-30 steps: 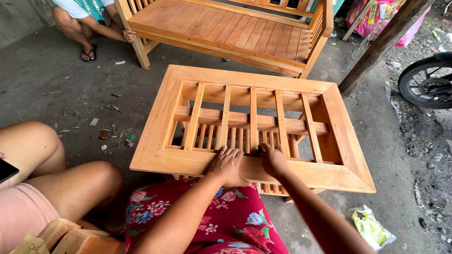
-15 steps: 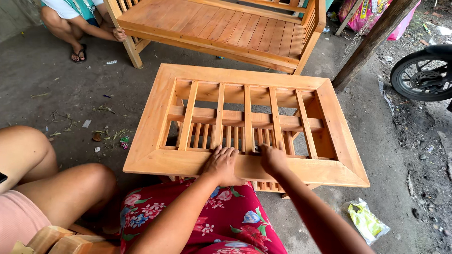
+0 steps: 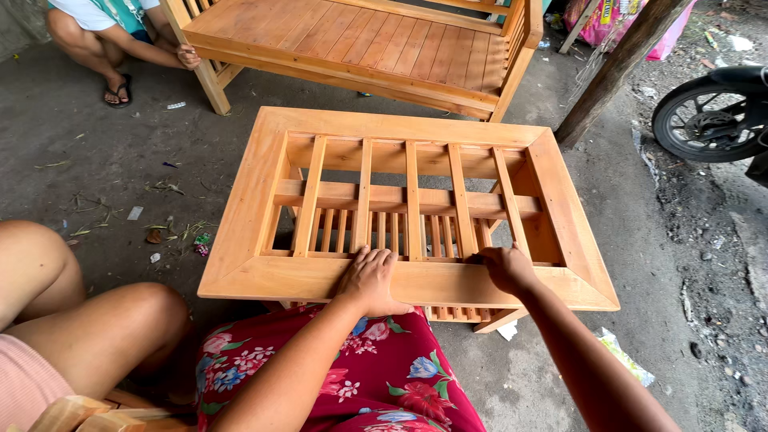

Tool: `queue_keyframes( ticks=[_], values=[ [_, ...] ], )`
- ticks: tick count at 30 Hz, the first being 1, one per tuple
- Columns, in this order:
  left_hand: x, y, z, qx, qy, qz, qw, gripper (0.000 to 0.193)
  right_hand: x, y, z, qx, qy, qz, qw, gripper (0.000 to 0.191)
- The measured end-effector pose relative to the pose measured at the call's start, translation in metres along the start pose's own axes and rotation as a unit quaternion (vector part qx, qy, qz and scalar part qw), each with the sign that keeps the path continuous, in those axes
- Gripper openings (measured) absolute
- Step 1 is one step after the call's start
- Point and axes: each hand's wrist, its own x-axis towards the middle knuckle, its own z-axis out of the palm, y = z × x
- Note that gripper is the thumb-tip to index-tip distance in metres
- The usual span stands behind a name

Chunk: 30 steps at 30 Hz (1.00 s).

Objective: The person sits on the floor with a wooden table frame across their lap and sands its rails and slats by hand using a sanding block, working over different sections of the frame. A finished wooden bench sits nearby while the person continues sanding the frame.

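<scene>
A low wooden table frame [image 3: 408, 200] of pale orange timber, with an open slatted top, is being seen from above on a grey concrete floor [image 3: 96, 160], directly in front of the person wearing the camera. Its near rail [image 3: 432, 282] is being pressed by both bare hands. The left hand [image 3: 370, 280] is being laid flat on that rail, palm down, the fingers spread and reaching to the inner edge where the slats begin; nothing is being clasped by it. The right hand [image 3: 504, 268] is being held a little further along the same rail, its fingers curled against the inner edge near the foot of a slat; whether something small is being pinched under them cannot be told. A red flowered cloth [image 3: 384, 376] is being worn over the person's lap, just under the near edge of the frame. Bare knees of another person [image 3: 88, 320] are being shown at the left, close beside the lap. Beyond the frame, a slatted wooden bench [image 3: 360, 40] of the same timber is being touched at one leg by a crouching person's hand [image 3: 188, 56]. A motorcycle wheel [image 3: 708, 112] is being shown at the far right, near a leaning wooden post [image 3: 616, 60].
</scene>
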Motion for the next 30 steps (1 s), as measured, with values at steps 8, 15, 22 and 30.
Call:
queue_keyframes(
  ticks=[8, 15, 22, 30],
  values=[
    [-0.003, 0.001, -0.005, 0.008, -0.032, -0.020, 0.999, 0.130, -0.006, -0.030, -0.022, -0.051, -0.059, 0.048, 0.996, 0.037],
    [-0.003, 0.004, -0.010, 0.001, -0.036, -0.026, 0.999, 0.130, -0.008, -0.030, -0.026, -0.116, -0.125, 0.115, 0.979, 0.041],
    [-0.005, 0.003, -0.013, 0.004, -0.039, -0.029, 0.999, 0.128, -0.003, -0.022, -0.028, -0.104, -0.107, 0.073, 0.986, 0.043],
    [-0.005, -0.001, -0.011, 0.008, -0.022, -0.016, 1.000, 0.126, -0.003, -0.025, -0.004, -0.028, 0.011, 0.025, 0.999, 0.038]
  ],
)
